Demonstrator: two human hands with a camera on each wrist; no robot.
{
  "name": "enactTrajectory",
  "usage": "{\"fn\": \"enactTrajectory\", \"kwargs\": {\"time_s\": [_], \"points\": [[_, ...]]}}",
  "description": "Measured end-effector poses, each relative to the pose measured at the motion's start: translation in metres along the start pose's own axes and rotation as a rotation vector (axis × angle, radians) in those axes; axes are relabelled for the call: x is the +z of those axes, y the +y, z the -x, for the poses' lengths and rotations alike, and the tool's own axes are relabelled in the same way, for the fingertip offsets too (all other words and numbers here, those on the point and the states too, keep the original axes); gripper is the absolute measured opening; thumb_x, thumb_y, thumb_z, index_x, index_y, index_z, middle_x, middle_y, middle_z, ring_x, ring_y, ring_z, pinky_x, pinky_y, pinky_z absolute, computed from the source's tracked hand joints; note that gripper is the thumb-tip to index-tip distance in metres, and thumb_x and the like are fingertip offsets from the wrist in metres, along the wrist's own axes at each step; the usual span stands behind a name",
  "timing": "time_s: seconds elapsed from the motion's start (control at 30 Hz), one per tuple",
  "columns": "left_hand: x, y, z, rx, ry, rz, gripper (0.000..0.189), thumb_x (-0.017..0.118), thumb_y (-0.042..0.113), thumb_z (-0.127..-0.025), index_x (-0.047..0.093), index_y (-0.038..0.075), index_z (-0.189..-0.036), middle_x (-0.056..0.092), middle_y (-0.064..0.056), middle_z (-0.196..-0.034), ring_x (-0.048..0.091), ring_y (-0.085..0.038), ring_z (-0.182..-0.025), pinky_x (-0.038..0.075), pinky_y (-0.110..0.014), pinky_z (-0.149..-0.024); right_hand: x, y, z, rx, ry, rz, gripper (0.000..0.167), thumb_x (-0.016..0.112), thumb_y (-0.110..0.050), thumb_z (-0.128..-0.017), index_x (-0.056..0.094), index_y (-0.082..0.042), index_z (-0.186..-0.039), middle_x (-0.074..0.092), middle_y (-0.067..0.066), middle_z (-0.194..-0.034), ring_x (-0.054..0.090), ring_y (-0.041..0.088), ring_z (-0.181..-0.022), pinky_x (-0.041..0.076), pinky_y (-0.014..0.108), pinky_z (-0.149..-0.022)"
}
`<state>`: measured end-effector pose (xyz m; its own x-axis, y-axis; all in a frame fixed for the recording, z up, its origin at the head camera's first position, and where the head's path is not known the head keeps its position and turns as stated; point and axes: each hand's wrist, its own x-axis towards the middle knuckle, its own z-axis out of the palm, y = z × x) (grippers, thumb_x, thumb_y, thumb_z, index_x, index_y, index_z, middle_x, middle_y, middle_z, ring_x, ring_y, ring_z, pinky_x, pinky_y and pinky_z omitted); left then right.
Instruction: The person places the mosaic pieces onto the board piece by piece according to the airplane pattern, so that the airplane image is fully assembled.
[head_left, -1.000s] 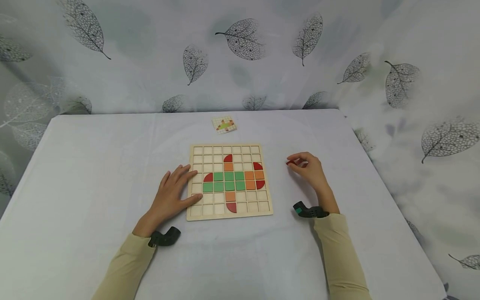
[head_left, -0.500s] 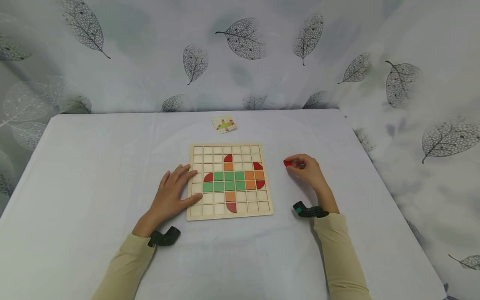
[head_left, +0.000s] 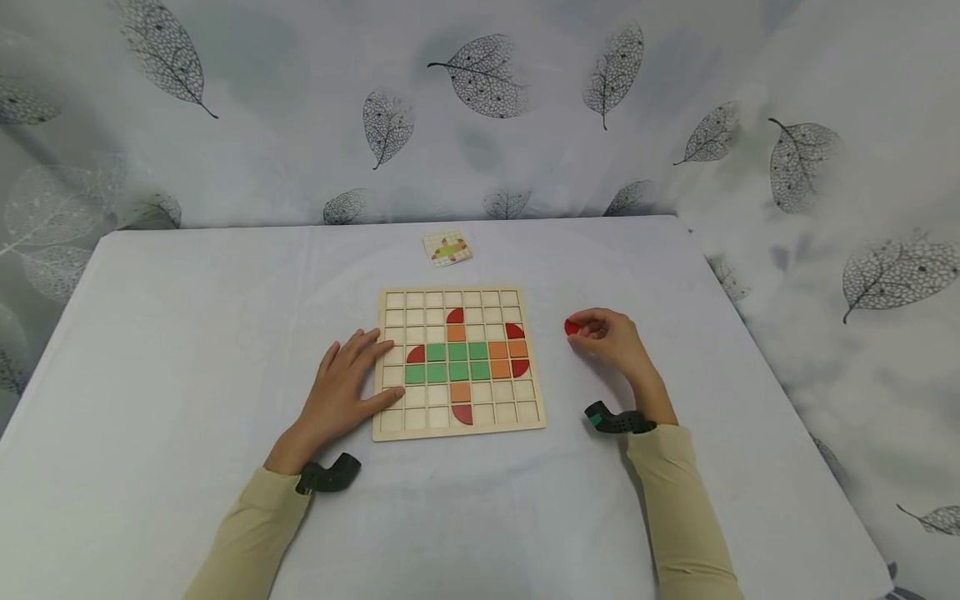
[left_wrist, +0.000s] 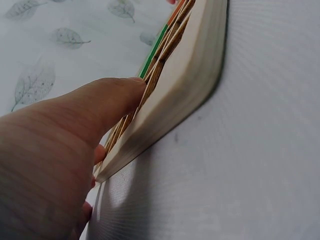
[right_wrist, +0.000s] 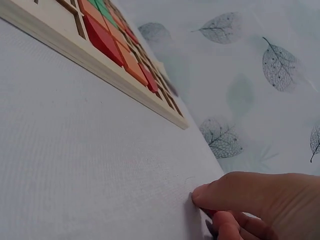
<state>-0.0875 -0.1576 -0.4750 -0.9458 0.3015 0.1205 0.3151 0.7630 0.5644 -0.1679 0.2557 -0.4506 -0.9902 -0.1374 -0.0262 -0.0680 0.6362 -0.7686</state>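
Note:
A square wooden grid board lies on the white table. Green squares, orange squares and red quarter-circle pieces sit in some of its cells. With fingers spread, my left hand rests on the board's left edge; in the left wrist view its thumb lies over the rim. To the right of the board, my right hand pinches a red piece with a rounded edge, partly covered by the fingers. In the right wrist view that piece is mostly hidden.
A small pattern card with a coloured grid picture lies behind the board. Dark wrist cameras are strapped to both wrists. A leaf-printed curtain hangs behind the table.
More of the red piece shows at the right fingertips as it turns in the fingers. The right hand has shifted slightly left. The left hand and board stay in place.

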Motion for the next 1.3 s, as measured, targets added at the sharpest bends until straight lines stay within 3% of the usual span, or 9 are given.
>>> {"fn": "enactTrajectory", "kwargs": {"time_s": [0.17, 0.53, 1.0, 1.3], "points": [[0.0, 0.0, 0.0, -0.006, -0.003, 0.006, 0.072, 0.073, 0.04, -0.084, 0.046, 0.01, -0.144, 0.033, -0.014, -0.154, 0.02, -0.034, -0.147, 0.006, -0.053, -0.118, 0.001, -0.001, 0.0, -0.025, 0.016, -0.013, 0.03, 0.074, 0.0, -0.083, 0.067, 0.006, -0.112, 0.064, 0.018, -0.089, 0.055, 0.018, -0.074, 0.047, 0.013, -0.063], [0.0, 0.0, 0.0, -0.006, 0.003, 0.013, 0.072, 0.073, 0.04, -0.084, 0.046, 0.01, -0.144, 0.033, -0.014, -0.154, 0.02, -0.034, -0.146, 0.006, -0.053, -0.118, 0.006, -0.006, 0.0, -0.018, -0.002, -0.022, 0.028, 0.072, -0.002, -0.084, 0.069, 0.005, -0.11, 0.065, 0.017, -0.092, 0.057, 0.021, -0.079, 0.047, 0.014, -0.067], [-0.001, 0.003, -0.002, -0.002, -0.001, 0.014, 0.07, 0.072, 0.039, -0.085, 0.046, 0.009, -0.144, 0.034, -0.015, -0.154, 0.02, -0.034, -0.147, 0.007, -0.053, -0.118, 0.018, -0.02, 0.006, -0.106, -0.041, -0.037, 0.027, 0.072, 0.0, -0.084, 0.068, 0.005, -0.111, 0.065, 0.021, -0.103, 0.059, 0.026, -0.087, 0.049, 0.015, -0.076], [-0.001, 0.003, 0.0, -0.004, 0.012, 0.015, 0.07, 0.072, 0.038, -0.085, 0.046, 0.009, -0.143, 0.034, -0.015, -0.154, 0.02, -0.035, -0.146, 0.007, -0.054, -0.118, 0.028, -0.03, 0.007, -0.196, -0.075, -0.054, 0.027, 0.072, 0.003, -0.082, 0.069, 0.006, -0.108, 0.065, 0.02, -0.104, 0.061, 0.026, -0.086, 0.053, 0.025, -0.078]]}}
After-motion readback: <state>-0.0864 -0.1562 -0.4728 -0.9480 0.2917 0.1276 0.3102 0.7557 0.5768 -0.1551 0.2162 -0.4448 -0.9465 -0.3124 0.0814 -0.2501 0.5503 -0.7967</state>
